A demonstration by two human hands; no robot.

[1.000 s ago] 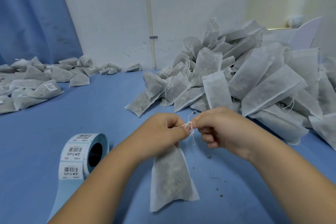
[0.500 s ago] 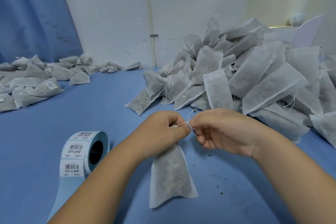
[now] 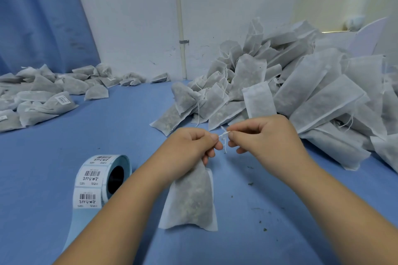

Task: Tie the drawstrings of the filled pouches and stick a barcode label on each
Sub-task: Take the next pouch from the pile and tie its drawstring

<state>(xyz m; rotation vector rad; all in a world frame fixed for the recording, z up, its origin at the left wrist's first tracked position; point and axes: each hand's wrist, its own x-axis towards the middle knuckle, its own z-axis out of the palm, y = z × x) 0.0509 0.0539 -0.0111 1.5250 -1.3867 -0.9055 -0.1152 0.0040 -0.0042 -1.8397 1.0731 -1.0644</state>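
White label roll [image 3: 90,180] shows barcodes with illegible text; left hand [image 3: 189,148] grips pouch [image 3: 189,202], right hand [image 3: 265,135] pinches drawstring [image 3: 224,135].

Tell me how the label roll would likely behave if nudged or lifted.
The label roll stands on its curved edge, hollow core facing sideways, so a nudge would probably set it rolling. Its loose tail of backing paper trails toward the camera and looks floppy; lifting would likely drag or unwind it. Mostly paper, it is probably light.
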